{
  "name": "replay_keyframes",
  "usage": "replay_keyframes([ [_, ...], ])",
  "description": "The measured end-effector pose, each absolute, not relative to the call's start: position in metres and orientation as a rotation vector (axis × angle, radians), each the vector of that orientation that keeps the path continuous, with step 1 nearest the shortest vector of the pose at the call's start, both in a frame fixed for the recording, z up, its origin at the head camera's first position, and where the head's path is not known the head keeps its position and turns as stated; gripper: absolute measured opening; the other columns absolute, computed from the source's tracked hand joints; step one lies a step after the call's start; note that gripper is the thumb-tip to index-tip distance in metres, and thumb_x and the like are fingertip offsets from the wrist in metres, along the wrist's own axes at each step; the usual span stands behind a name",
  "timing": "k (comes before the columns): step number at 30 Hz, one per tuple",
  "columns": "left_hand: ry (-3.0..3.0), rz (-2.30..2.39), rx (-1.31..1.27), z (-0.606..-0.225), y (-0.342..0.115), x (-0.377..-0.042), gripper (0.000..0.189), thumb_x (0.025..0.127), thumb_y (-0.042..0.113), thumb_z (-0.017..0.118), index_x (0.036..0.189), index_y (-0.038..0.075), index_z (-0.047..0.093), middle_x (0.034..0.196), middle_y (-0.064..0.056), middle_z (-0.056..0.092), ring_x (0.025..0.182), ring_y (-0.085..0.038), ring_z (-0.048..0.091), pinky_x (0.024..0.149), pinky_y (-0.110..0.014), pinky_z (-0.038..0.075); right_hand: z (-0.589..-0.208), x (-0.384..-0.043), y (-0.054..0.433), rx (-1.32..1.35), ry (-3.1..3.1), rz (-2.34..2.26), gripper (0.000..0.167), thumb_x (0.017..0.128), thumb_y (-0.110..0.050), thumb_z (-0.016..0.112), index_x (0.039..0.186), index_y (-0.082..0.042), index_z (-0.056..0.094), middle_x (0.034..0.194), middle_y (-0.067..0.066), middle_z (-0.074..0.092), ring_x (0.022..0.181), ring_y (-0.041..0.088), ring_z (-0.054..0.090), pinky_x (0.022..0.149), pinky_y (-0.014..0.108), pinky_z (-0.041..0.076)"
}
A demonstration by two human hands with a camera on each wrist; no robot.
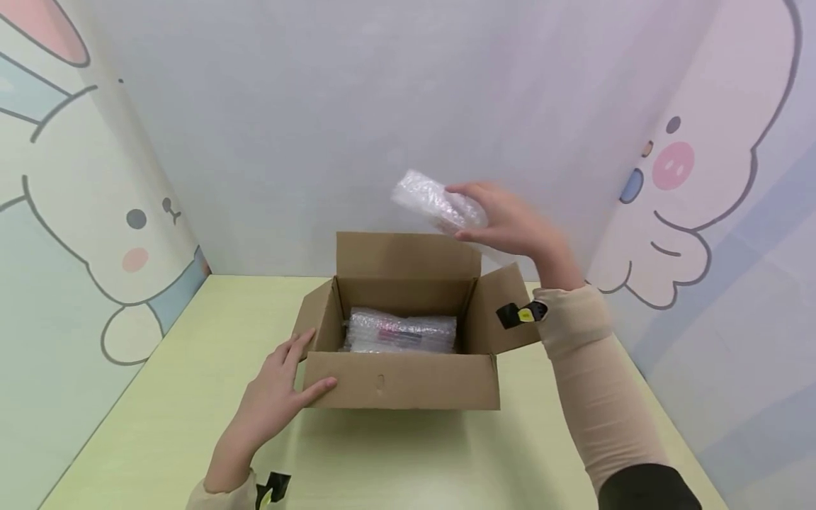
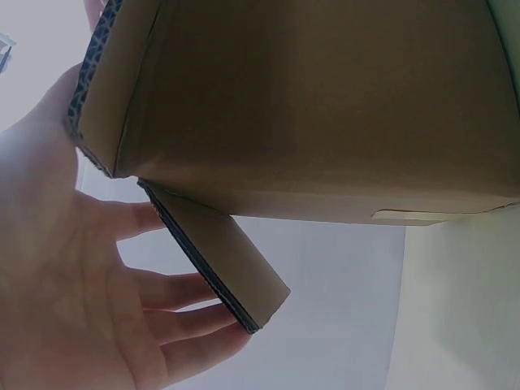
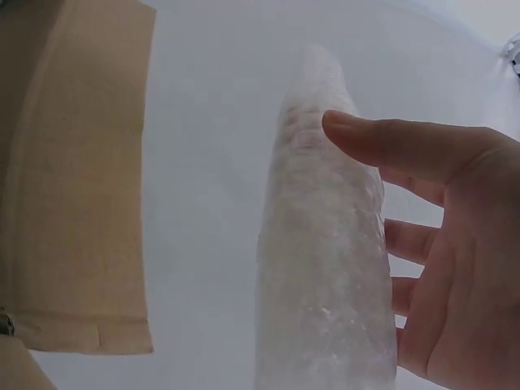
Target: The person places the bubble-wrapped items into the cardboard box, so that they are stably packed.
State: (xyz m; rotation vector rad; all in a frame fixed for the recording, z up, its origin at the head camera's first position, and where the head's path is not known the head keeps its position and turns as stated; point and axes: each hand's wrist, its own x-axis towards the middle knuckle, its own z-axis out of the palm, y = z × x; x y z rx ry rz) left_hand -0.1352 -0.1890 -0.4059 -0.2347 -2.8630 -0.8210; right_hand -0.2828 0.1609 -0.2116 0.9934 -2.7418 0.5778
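Observation:
In the head view a cardboard box (image 1: 401,382) stands with its flaps spread outward. Several bubble-wrapped items (image 1: 401,333) lie inside it, one showing a reddish and dark print through the wrap. My right hand (image 1: 503,219) grips a bubble-wrapped package (image 1: 423,198) above the box's back right corner, thumb on one side and fingers on the other; what the wrap encloses is blurred. At the box's front left corner rests my left hand (image 1: 274,389), its thumb on the front flap and its fingers along the left flap (image 2: 215,252).
The box sits on a pale yellow-green table (image 1: 172,411). Behind it rises a plain light wall (image 1: 287,142), with cartoon-printed side walls (image 1: 76,191) to the left and right. The right flap (image 1: 506,304) leans outward below my right forearm.

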Motion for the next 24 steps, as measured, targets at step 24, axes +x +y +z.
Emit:
replay_keyframes([
  [24,-2.861,-0.833,-0.237,-0.406,-0.187,-0.133,0.088,0.085,0.06,0.063,0.153,0.017,0.027,0.147,-0.028,0.037,0.131,-0.048,0.041,0.083,-0.061,0.05,-0.27,-0.306,0.119,1.323,-2.832,0.816,0.068,0.086,-0.022,0.073,0.147,-0.017,0.042,0.151,0.003,0.042,0.141,0.023,0.037,0.115,0.044,0.032],
])
